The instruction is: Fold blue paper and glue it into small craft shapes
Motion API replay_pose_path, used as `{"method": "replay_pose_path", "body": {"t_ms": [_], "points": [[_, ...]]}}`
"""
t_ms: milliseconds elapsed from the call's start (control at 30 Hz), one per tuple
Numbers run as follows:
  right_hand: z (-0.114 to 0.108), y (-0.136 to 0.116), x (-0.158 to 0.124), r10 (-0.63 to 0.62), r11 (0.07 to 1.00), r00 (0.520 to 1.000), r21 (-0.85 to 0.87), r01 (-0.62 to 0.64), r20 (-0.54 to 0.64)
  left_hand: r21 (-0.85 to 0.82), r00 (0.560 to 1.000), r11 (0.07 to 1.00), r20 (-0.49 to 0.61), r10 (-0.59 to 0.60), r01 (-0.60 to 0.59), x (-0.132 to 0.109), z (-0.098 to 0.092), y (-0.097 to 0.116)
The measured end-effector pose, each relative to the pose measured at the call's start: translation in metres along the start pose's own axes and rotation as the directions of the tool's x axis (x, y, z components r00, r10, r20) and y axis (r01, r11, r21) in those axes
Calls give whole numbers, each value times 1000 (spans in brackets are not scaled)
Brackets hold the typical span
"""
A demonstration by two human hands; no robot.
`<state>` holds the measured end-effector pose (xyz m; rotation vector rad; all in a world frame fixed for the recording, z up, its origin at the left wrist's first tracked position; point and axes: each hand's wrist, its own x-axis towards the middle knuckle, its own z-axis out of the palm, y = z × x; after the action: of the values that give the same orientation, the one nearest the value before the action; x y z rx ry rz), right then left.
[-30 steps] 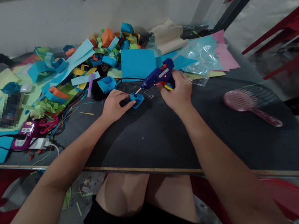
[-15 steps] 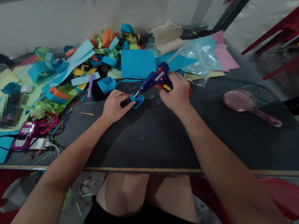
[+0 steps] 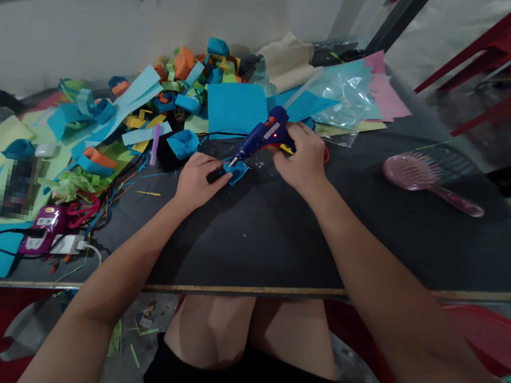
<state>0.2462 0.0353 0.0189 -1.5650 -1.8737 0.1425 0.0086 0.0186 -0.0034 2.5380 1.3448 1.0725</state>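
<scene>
My right hand [image 3: 304, 155] is closed around the handle of a blue hot glue gun [image 3: 265, 135] with a small red light on its side. The gun tilts down to the left, its nozzle tip at a small folded piece of blue paper [image 3: 237, 173] on the dark table. My left hand [image 3: 199, 181] holds that paper at its left side between thumb and fingers. Whether the nozzle touches the paper I cannot tell. Just left of my left hand is another blue paper shape [image 3: 184, 143], and behind the glue gun lies a flat blue sheet [image 3: 235, 108].
Folded blue, orange and green paper pieces [image 3: 184, 64] are heaped along the wall. At the left are a phone [image 3: 19, 186], a purple power outlet block [image 3: 46, 223] with cables, and paper sheets. A pink hairbrush [image 3: 415, 172] lies at the right, a clear plastic bag [image 3: 338, 94] behind.
Both hands, the glue gun and the blue paper hold the same positions. The whole view has shifted very slightly.
</scene>
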Motion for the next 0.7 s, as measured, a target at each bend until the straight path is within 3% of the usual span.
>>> {"method": "replay_pose_path", "body": {"t_ms": [300, 533, 700], "points": [[3, 0, -1, 10, 1000, 999, 18, -9, -46, 14, 1000, 1000, 12, -4, 4, 1, -1, 2], [19, 14, 1, -76, 996, 982, 41, 84, -174, 20, 999, 999, -17, 36, -36, 0, 1, -1], [22, 13, 1, -77, 996, 976, 35, 86, -206, 19, 1000, 1000, -14, 16, -16, 0, 3, -2]]}}
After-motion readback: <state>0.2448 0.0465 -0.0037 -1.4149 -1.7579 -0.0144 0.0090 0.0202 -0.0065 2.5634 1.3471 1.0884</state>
